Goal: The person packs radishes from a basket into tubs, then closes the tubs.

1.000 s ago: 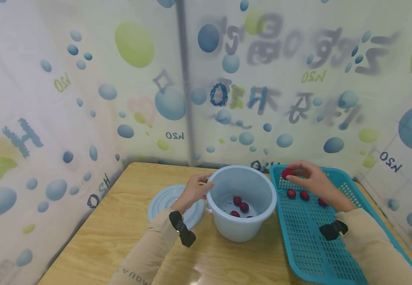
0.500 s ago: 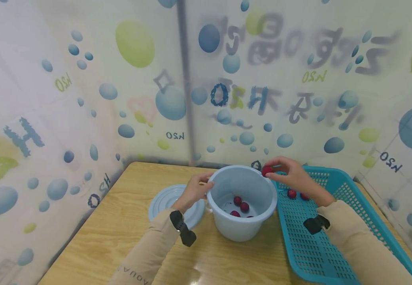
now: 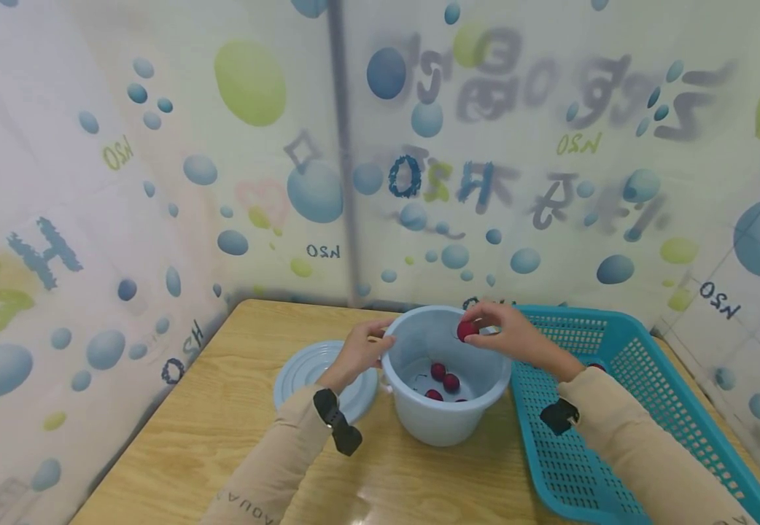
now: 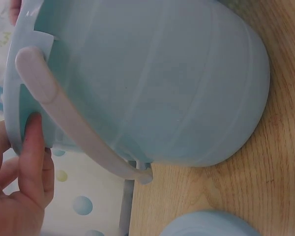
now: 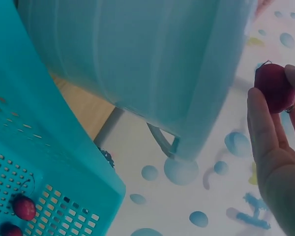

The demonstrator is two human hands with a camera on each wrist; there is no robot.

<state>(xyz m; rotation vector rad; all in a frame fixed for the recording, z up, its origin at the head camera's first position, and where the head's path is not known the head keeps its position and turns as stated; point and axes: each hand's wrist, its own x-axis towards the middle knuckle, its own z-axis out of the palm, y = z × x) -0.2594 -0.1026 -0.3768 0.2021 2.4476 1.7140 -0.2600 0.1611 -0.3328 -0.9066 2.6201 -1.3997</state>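
My left hand (image 3: pixel 357 351) grips the rim of a light blue bucket (image 3: pixel 442 426) on its left side. The left wrist view shows those fingers at the rim beside the white handle (image 4: pixel 83 128), which hangs down the bucket's side. Between thumb and fingertips my right hand (image 3: pixel 514 337) pinches a round dark red radish (image 5: pixel 275 88) with a thin curled root. In the head view this radish is over the bucket's opening, near its right back rim. Several more radishes (image 3: pixel 451 382) lie on the bucket's bottom.
A turquoise perforated basket (image 3: pixel 570 481) stands right of the bucket, partly covered by my right forearm. Inside it the right wrist view shows radishes (image 5: pixel 24 207). Left of the bucket, a light blue lid (image 3: pixel 297 372) lies on the wooden table (image 3: pixel 222 408). A patterned curtain (image 3: pixel 275 182) hangs behind.
My right hand has carried the radish left from above the basket to over the bucket's opening. The left hand keeps its hold on the rim.
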